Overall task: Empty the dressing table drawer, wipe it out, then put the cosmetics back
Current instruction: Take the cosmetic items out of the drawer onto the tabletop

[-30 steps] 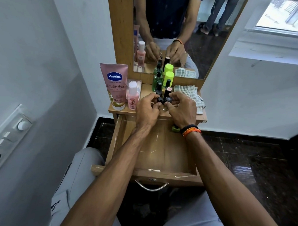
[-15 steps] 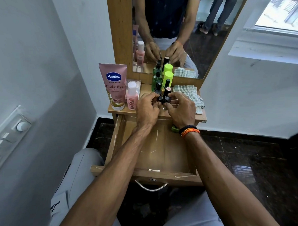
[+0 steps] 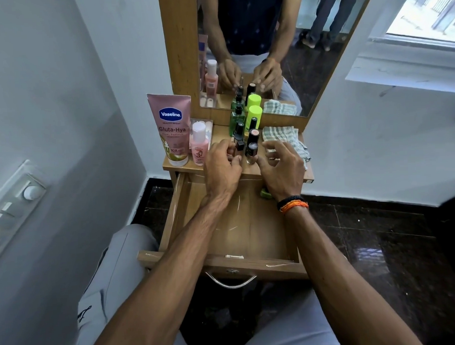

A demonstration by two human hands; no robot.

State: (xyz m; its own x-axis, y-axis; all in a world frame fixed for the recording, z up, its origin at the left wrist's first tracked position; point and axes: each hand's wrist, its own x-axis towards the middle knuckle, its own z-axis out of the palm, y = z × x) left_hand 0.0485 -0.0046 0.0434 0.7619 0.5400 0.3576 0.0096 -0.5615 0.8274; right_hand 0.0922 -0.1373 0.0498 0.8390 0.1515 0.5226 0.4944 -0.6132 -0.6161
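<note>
The wooden drawer (image 3: 223,261) is pulled out over my lap, and its floor is bare. A small green object (image 3: 265,194) lies at its back right corner. On the dressing table top (image 3: 309,174) stands a cluster of small dark-capped bottles (image 3: 252,148). My left hand (image 3: 222,168) curls its fingers and thumb round a small black-capped bottle (image 3: 240,145) at the cluster's left. My right hand (image 3: 282,167) hovers just right of the cluster with its fingers spread, holding nothing. A checked cloth (image 3: 282,137) lies folded behind my right hand.
A pink Vaseline tube (image 3: 170,128), a small pink bottle (image 3: 200,145) and a clear box (image 3: 203,123) stand at the top's left. A green bottle (image 3: 236,119) and a neon-green capped one (image 3: 254,114) stand against the mirror (image 3: 307,51). A switch panel (image 3: 14,205) is on the left wall.
My right hand has let go of the small bottles and spread its fingers a little to the right. My left hand has stayed at the cluster.
</note>
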